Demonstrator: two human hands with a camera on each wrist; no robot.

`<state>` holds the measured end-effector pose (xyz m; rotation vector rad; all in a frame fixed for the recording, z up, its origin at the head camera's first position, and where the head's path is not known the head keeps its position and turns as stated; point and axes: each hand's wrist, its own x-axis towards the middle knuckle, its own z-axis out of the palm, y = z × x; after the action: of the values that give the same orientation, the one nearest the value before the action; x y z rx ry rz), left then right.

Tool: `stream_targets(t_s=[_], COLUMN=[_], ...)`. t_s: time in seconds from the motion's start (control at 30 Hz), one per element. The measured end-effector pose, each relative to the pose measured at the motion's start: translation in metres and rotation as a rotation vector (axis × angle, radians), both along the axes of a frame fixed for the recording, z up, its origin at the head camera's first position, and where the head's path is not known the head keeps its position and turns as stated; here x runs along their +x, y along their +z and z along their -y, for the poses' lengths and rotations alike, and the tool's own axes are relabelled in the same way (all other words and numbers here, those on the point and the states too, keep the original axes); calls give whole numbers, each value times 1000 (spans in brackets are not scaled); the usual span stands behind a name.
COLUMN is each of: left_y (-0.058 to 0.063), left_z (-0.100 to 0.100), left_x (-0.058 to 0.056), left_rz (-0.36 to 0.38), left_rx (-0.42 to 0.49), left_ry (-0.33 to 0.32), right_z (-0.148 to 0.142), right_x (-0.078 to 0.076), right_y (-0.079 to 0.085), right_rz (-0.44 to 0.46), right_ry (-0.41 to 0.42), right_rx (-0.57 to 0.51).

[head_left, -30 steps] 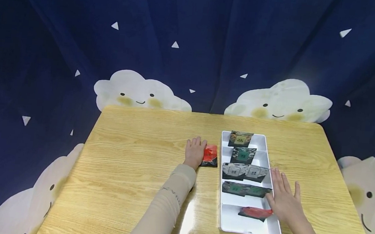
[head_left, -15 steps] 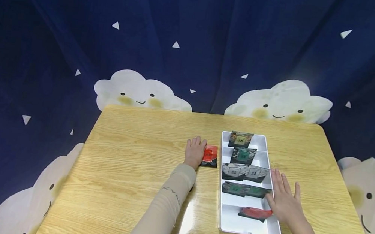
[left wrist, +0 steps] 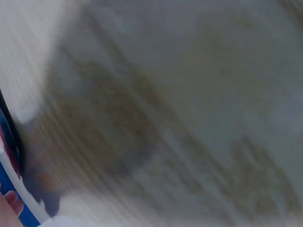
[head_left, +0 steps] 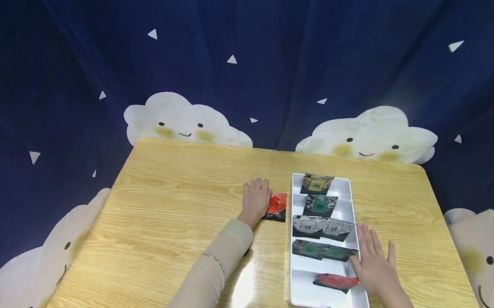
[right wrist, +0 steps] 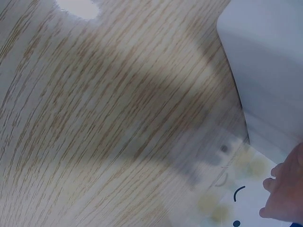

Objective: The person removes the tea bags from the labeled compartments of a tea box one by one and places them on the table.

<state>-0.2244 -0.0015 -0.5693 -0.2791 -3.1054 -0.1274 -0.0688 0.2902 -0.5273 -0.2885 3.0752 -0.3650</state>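
A red and black sachet (head_left: 278,207) lies flat on the table, left of a white divided tray (head_left: 304,297). My left hand (head_left: 255,202) is laid over its left side with the fingers stretched forward; the thumb is hidden. In the left wrist view only a few fingertips (left wrist: 12,208) show at the lower left. My right hand (head_left: 375,267) rests against the tray's right wall, fingers extended and thumb at the rim. The right wrist view catches part of that hand (right wrist: 289,187) beside the tray's outer side (right wrist: 270,71).
Across the tray's compartments, from the back, lean a gold-labelled sachet (head_left: 317,184), a green-labelled one (head_left: 320,205), two white-labelled ones (head_left: 308,226) and two dark green ones (head_left: 309,249). A red sachet (head_left: 336,281) is in the front compartment. A dark blue curtain (head_left: 258,36) hangs behind the table.
The left forearm and sleeve have shifted slightly to the left, the left hand staying over the sachet's edge. The right hand, tray and sachets look unchanged.
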Motion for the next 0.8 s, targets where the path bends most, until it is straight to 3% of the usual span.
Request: stream_targets(t_s=[0.17,0.5,0.8], left_y=[6,20,52], left_z=[-1,-7,-24], left_x=[10,41,79], left_rz=[-154,-373,-391], left_rx=[11,44,17], left_ry=[-59,-212,-387], right_z=[1,0,-1], right_x=[0,0,0], right_y=[1,1,0], right_rz=[-5,-15,-8], right_ry=[6,8,5], right_rx=[1,-4,-3])
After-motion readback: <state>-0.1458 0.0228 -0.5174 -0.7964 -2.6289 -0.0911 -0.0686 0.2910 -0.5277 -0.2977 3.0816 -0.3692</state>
